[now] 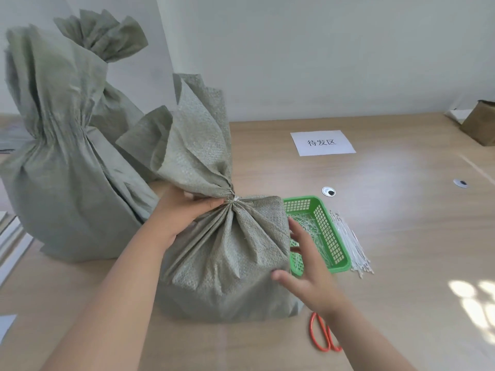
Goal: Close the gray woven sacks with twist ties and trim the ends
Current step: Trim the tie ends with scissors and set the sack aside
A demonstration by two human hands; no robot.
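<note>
A gray woven sack (227, 263) stands in front of me on the wooden table, its neck gathered and cinched by a white tie (236, 198). My left hand (182, 212) grips the gathered neck just left of the tie. My right hand (302, 263) is open, fingers spread, pressed flat against the sack's right side. Two more gray sacks stand at the left, a large one (61, 183) and one behind it (112, 76), both with bunched necks. Orange-handled scissors (321, 336) lie on the table under my right wrist.
A green plastic basket (329, 236) with white offcuts sits right of the sack, and a bundle of white ties (351, 245) lies beside it. A white paper label (322, 142) lies farther back. A brown bag (479, 124) stands at the far right edge.
</note>
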